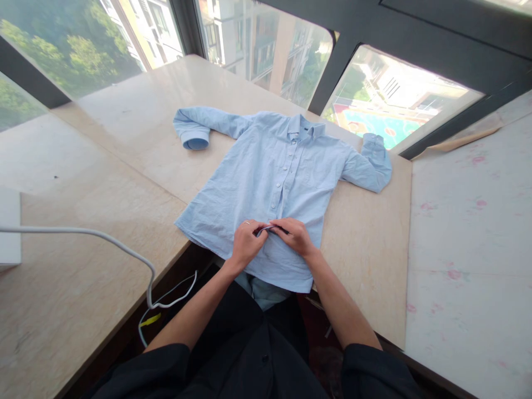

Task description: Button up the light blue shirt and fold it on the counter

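Observation:
A light blue button-up shirt (253, 183) lies face up on the stone-patterned ledge, its collar (306, 126) toward the window and its hem hanging over the front edge. Both sleeves are spread out and bent, with the left cuff (196, 139) rolled or folded open. Buttons show down the placket. Near the lower front, my left hand (248, 243) pinches the placket's edge between thumb and fingers. My right hand (294, 235) pinches the same raised edge from the other side, the fingertips of both hands close together. Whatever button lies between them is hidden.
Across the left of the ledge (95, 216) runs a white cable (103, 235) that drops over the front edge, with a yellow tag (150, 320) on it. A white box (9, 233) stands at far left. Windows border the back; a flower-patterned wall (469, 238) rises at right.

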Motion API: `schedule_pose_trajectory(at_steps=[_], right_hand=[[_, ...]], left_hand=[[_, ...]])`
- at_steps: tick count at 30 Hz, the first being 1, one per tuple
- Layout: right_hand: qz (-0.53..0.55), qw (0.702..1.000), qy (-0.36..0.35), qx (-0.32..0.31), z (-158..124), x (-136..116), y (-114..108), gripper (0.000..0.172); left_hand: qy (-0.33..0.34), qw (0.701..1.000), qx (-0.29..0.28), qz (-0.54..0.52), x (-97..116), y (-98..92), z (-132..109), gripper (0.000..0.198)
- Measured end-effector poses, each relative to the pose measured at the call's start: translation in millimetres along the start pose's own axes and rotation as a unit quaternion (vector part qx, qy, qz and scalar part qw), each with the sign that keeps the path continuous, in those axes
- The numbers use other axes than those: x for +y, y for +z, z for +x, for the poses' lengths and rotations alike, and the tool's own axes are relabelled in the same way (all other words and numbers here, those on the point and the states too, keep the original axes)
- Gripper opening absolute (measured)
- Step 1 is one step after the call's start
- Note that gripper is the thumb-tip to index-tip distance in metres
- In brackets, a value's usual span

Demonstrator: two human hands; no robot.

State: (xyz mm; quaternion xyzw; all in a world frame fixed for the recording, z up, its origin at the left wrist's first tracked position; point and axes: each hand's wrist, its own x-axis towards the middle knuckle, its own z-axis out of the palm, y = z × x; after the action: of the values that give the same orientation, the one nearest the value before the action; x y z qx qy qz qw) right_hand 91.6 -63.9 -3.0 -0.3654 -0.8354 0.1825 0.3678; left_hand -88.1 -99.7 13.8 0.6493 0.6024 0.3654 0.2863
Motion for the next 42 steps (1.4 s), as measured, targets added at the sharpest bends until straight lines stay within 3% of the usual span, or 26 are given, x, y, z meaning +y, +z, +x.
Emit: schedule_pose_trajectory(at_steps=[18,28,42], right_hand=[[-0.013,1.0,-0.001,-0.016,-1.5,1.7,0.5,0.022],[-0.015,0.999,-0.014,-0.044,-0.9,2.8,-2.2,0.034],[-0.001,0.999,-0.034,-0.036,1.0,2.9,-1.0,0.043]], left_hand=[[0.022,0.999,-0.009,0.025,-2.9,1.9,-0.7,0.018],[0.068,0.995,0.023,0.07,-8.1,9.3,-6.2,0.016],[0.114,0.988,0.059,0.089,-15.1,14.0,-10.6,0.015]])
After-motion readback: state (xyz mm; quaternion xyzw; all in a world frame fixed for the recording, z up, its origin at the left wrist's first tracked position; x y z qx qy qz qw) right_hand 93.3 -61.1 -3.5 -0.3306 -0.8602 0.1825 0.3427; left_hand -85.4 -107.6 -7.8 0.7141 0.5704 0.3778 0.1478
